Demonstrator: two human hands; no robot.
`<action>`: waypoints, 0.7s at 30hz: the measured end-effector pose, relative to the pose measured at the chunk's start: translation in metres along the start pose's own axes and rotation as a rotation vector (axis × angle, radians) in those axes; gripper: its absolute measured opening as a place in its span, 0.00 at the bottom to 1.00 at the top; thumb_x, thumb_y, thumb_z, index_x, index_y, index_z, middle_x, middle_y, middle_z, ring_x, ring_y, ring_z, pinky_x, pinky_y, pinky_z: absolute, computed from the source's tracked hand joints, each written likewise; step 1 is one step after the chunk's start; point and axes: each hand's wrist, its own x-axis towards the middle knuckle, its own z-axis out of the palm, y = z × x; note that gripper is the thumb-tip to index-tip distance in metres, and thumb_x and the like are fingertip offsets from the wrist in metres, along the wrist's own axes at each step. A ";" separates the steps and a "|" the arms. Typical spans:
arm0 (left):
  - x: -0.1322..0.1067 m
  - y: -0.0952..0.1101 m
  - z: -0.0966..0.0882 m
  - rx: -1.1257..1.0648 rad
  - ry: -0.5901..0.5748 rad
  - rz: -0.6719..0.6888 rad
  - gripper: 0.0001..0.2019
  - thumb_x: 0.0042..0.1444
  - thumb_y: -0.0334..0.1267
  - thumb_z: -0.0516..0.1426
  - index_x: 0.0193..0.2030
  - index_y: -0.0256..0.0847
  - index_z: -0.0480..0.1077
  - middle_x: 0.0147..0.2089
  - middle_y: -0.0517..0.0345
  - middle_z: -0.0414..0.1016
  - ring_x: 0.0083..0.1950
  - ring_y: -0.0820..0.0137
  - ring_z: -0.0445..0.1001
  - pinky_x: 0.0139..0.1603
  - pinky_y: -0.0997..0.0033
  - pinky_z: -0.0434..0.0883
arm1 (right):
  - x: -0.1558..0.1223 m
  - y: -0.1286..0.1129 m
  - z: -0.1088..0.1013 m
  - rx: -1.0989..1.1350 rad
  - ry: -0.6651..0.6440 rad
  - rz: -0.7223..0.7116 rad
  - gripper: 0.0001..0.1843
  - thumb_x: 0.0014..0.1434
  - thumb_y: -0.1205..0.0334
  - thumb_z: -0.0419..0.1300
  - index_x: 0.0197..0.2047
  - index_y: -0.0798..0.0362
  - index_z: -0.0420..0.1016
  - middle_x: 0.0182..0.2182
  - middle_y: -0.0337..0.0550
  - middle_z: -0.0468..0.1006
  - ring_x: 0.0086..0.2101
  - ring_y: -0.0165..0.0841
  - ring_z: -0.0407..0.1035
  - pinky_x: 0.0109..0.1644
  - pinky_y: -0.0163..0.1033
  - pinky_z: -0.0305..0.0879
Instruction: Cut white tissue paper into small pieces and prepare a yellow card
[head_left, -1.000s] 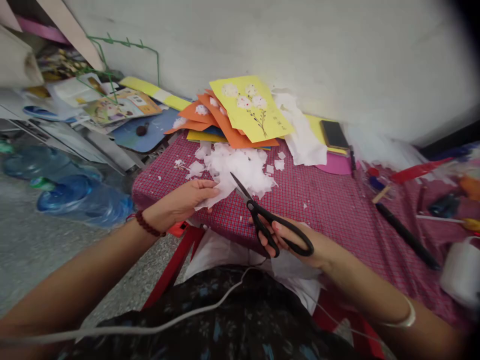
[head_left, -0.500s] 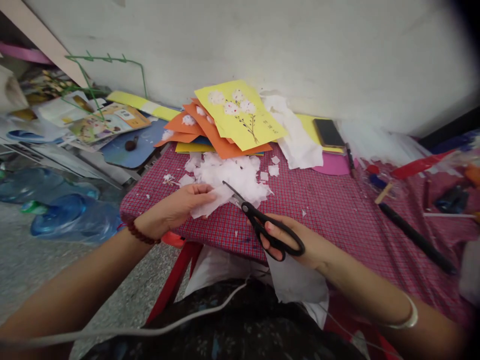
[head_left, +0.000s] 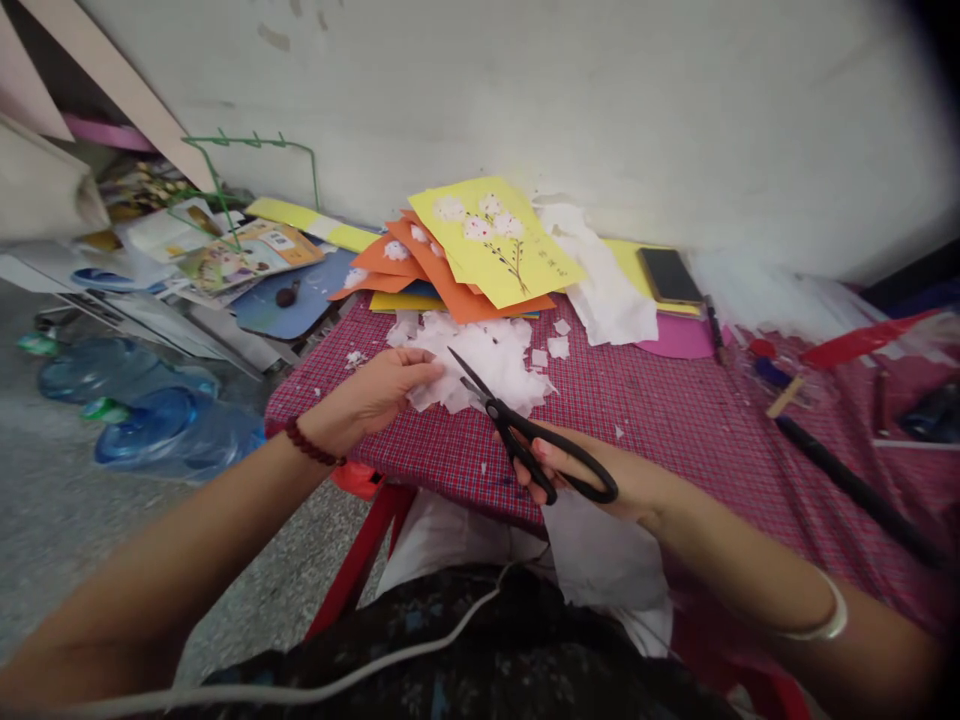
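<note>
My left hand (head_left: pixel 382 392), a dark red bead bracelet on its wrist, is closed with thumb and fingers pinched on thin white paper. That paper blends into the pile of cut white paper pieces (head_left: pixel 495 355) behind it, so its outline is hard to make out. In my right hand (head_left: pixel 551 462) is a pair of black-handled scissors (head_left: pixel 491 408), blades parted and pointing up-left, tips just right of my left fingertips. A larger white sheet (head_left: pixel 607 550) hangs below my right hand, over my lap.
Behind the pile lie a yellow card with a flower picture (head_left: pixel 499 245) and orange cards (head_left: pixel 397 262). A phone (head_left: pixel 670 275) rests at the back right. A black stick-like thing (head_left: pixel 855 485) lies on the checked tablecloth (head_left: pixel 675 410). Water bottles (head_left: pixel 172 430) stand on the floor at left.
The view has swung slightly left. The scissor blades look a little wider apart, and less of the white paper shows below my left fingers. Both hands stay near the pile.
</note>
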 end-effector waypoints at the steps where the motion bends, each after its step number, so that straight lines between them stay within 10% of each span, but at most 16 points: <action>1: 0.001 0.000 0.001 0.033 -0.010 -0.010 0.04 0.51 0.30 0.63 0.27 0.37 0.73 0.26 0.61 0.75 0.25 0.78 0.70 0.28 0.77 0.65 | 0.001 -0.001 0.000 -0.025 0.005 -0.005 0.31 0.52 0.32 0.65 0.38 0.53 0.67 0.30 0.38 0.72 0.26 0.26 0.67 0.27 0.34 0.59; 21: 0.026 0.008 0.019 0.154 -0.040 0.019 0.06 0.51 0.28 0.61 0.25 0.37 0.72 0.25 0.57 0.74 0.22 0.76 0.68 0.26 0.75 0.65 | 0.006 0.003 -0.010 0.024 0.093 -0.064 0.28 0.55 0.37 0.66 0.41 0.54 0.70 0.28 0.37 0.71 0.23 0.25 0.63 0.24 0.34 0.54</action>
